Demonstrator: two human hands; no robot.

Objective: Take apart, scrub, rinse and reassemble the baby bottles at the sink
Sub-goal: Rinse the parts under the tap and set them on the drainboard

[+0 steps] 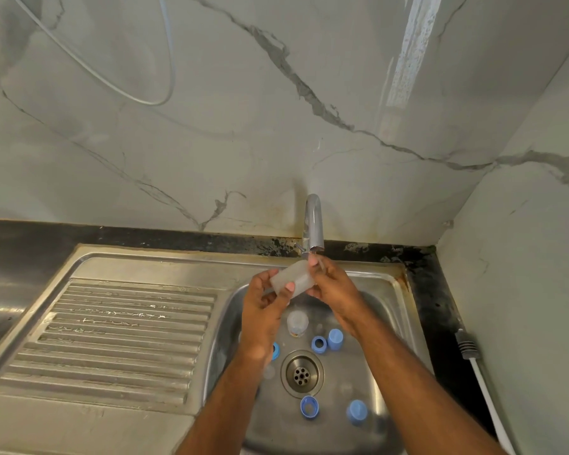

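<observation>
Here both hands held the clear bottle [291, 280] under the tap [314, 224], left hand [266, 298] gripping its base, right hand [330, 285] pinching its mouth. It seemed light, stiff and probably wet and slippery, best gripped around the body.

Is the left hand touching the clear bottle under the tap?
Touching. The head view shows the left hand gripping the bottle, thumb pressed across its near side.

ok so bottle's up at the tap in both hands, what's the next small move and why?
Probably tip the clear bottle body so its open end sits under the faucet spout for a rinse. Both the left hand and right hand hold it just below the spout, lying sideways. Whether water is running is hard to tell. The blue rings and caps wait in the sink.
</observation>
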